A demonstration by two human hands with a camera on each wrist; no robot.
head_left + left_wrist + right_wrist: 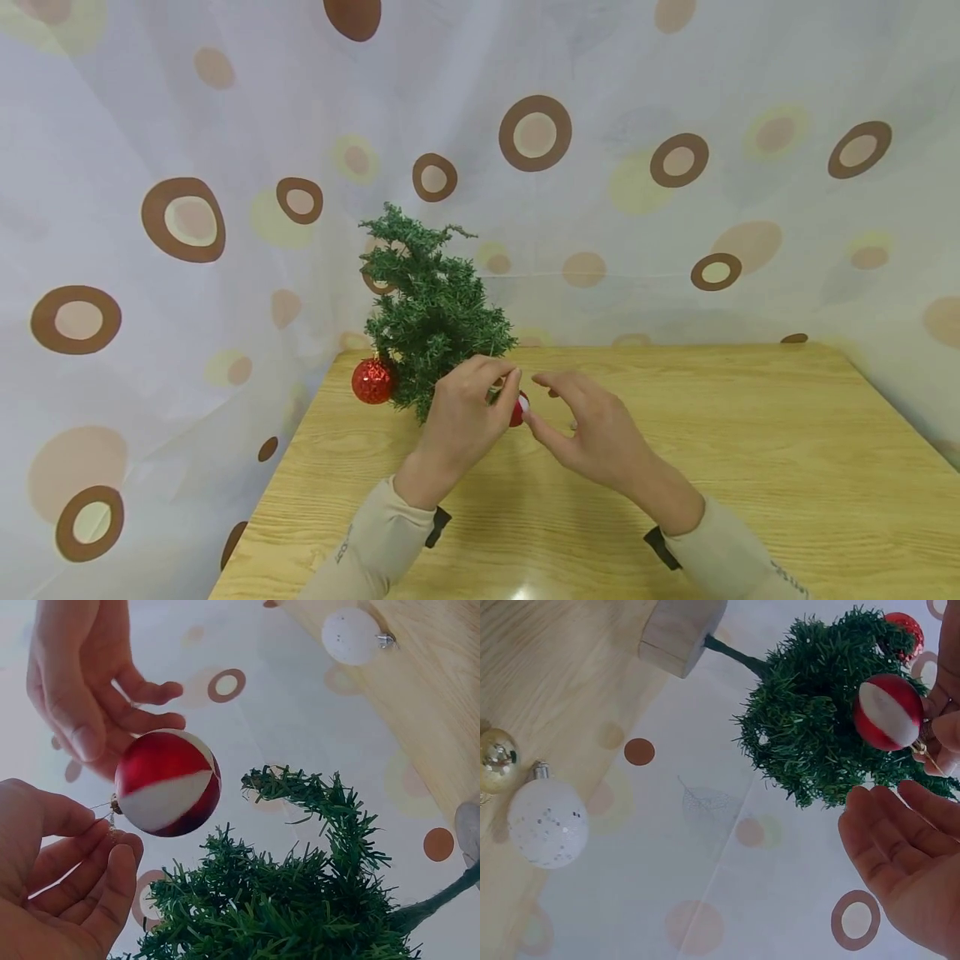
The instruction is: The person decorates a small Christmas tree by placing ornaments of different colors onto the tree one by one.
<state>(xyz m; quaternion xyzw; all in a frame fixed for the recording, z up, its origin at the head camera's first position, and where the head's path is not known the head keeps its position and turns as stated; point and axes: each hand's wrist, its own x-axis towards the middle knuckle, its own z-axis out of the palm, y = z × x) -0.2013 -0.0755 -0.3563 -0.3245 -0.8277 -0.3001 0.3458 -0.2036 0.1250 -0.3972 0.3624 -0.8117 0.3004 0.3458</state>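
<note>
A Christmas bauble in red and white segments (pixel 169 784) hangs by its thin loop from my left hand (pixel 461 417), which pinches the loop near the gold cap between thumb and fingertips. My right hand (pixel 596 425) is beside the bauble, fingers loosely bent and apart, with nothing gripped; in the right wrist view its palm faces up near the bauble (pixel 889 712). In the head view the hands hide much of the bauble (pixel 517 408). Just behind my left hand stands a small green artificial Christmas tree (pixel 435 308), a red glitter bauble (pixel 372 382) hanging on its left side.
The tree's wooden block base (pixel 679 637) rests on the wood-grain table (pixel 750 433). A white bauble with silver specks (pixel 547 825) and a gold bauble (pixel 498 761) lie on the table. A spotted curtain (pixel 600 67) surrounds the table's back and left.
</note>
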